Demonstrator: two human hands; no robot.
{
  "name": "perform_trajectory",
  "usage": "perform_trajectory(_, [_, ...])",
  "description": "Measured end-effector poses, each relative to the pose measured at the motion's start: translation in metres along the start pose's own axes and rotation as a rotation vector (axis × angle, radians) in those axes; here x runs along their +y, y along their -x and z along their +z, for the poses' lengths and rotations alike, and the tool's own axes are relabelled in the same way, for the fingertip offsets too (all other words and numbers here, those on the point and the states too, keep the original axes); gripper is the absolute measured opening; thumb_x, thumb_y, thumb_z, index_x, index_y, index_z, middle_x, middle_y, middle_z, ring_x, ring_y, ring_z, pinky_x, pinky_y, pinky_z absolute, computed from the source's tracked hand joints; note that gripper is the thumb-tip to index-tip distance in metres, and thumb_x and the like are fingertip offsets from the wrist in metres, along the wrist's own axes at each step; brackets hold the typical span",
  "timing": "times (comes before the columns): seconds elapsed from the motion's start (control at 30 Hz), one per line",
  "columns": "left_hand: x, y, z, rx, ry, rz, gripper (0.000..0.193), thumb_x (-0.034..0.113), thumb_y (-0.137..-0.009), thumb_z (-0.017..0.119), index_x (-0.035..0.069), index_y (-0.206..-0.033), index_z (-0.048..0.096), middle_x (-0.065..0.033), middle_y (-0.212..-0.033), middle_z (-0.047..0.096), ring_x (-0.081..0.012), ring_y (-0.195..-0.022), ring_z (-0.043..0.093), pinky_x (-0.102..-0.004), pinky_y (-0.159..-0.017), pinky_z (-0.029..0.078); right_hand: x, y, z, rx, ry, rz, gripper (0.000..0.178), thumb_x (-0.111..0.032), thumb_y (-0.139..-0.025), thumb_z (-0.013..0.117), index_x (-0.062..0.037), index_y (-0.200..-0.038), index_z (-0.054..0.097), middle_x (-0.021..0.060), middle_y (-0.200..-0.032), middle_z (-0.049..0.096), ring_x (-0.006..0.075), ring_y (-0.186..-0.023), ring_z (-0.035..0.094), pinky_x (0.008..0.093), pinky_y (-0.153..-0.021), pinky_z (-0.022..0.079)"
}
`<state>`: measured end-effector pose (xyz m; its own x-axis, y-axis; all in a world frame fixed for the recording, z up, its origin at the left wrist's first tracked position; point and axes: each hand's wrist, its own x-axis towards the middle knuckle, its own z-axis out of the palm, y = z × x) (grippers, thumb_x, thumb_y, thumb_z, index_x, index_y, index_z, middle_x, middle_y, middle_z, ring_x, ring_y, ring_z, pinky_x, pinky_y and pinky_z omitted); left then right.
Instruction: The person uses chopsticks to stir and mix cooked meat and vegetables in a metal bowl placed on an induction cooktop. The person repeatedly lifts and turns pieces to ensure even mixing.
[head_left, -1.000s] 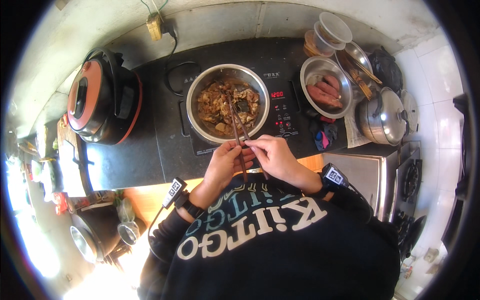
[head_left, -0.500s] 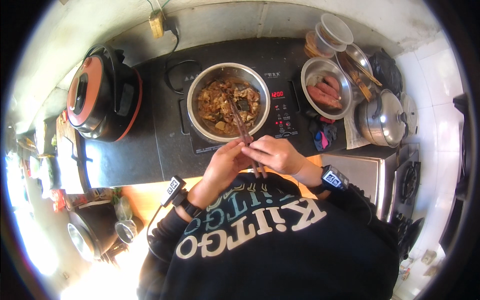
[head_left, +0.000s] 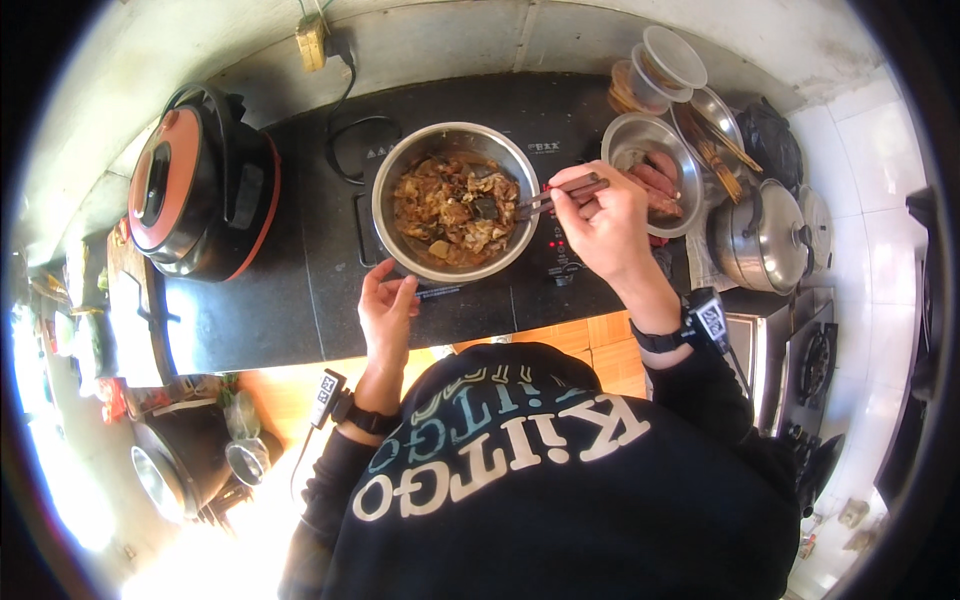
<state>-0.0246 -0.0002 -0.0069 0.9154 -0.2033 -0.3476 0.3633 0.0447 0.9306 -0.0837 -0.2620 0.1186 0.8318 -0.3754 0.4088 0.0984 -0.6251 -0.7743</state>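
A steel pot (head_left: pixel 408 150) of brown cooked food (head_left: pixel 445 210) in chunks sits on a black induction cooker (head_left: pixel 548 262). My right hand (head_left: pixel 615 222) grips a pair of dark wooden chopsticks (head_left: pixel 582 187) at the pot's right side. Their tips reach over the right rim into the food. By the pot's lower left rim is my left hand (head_left: pixel 385 308), with thumb and fingers apart and nothing held. Whether its fingertips touch the rim, I cannot tell.
A black and orange cooker (head_left: pixel 170 190) stands at the left. Right of the pot are a steel bowl (head_left: pixel 618 150) with reddish pieces, stacked plastic tubs (head_left: pixel 672 60), a lidded steel pot (head_left: pixel 765 240) and a black bag (head_left: pixel 770 145). A power cord (head_left: pixel 350 130) runs behind.
My hands were together in front of the pot, on the chopsticks. Now my right hand has carried them to the right, and my left hand has let go and moved left.
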Motion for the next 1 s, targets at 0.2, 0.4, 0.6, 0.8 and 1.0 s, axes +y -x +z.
perform_trajectory(0.2, [-0.005,-0.004,0.015,0.008,-0.028,0.088,0.059,0.006,-0.087,0.066,0.000,-0.139,0.039,-0.0044,-0.080,0.065,-0.0082,-0.066,0.060,-0.0197,-0.058,0.050,0.024,-0.004,0.020,-0.111,0.124,0.142,0.014,-0.008,-0.088,0.063,0.0005,-0.078,0.061,0.0127,-0.066,0.060,0.0265,-0.055,0.060,0.0311,-0.050,0.044])
perform_trajectory(0.4, [-0.003,-0.010,0.018,0.010,-0.083,0.085,0.067,0.001,-0.085,0.065,0.002,-0.145,0.033,-0.0034,-0.072,0.064,-0.0071,-0.061,0.059,-0.0199,-0.057,0.050,0.031,0.014,0.013,-0.050,0.016,-0.003,0.012,-0.008,-0.091,0.060,0.0003,-0.082,0.062,0.0134,-0.070,0.061,0.0275,-0.056,0.060,0.0315,-0.052,0.045])
perform_trajectory(0.6, [0.000,-0.011,0.018,0.011,-0.128,0.105,0.071,-0.002,-0.082,0.066,0.002,-0.145,0.033,-0.0021,-0.068,0.062,-0.0052,-0.058,0.056,-0.0193,-0.055,0.048,0.057,0.032,0.039,0.054,-0.270,0.298,0.022,-0.015,-0.096,0.056,0.0020,-0.084,0.063,0.0067,-0.073,0.064,0.0131,-0.057,0.065,0.0226,-0.053,0.051])
perform_trajectory(0.8, [0.001,-0.010,0.018,-0.006,-0.163,0.117,0.072,-0.003,-0.083,0.066,0.001,-0.145,0.031,-0.0008,-0.070,0.061,-0.0050,-0.060,0.054,-0.0184,-0.056,0.046,0.070,0.029,0.068,0.033,-0.418,0.345,0.028,-0.021,-0.098,0.053,0.0029,-0.088,0.063,0.0079,-0.079,0.066,0.0133,-0.061,0.067,0.0220,-0.058,0.054])
perform_trajectory(1.0, [0.000,-0.012,0.017,0.005,-0.144,0.114,0.071,-0.003,-0.082,0.066,0.003,-0.145,0.033,-0.0028,-0.069,0.063,-0.0055,-0.059,0.056,-0.0194,-0.055,0.048,0.057,0.019,0.054,-0.040,-0.375,0.378,0.024,-0.019,-0.096,0.057,0.0025,-0.090,0.064,0.0072,-0.079,0.067,0.0130,-0.062,0.067,0.0217,-0.056,0.054])
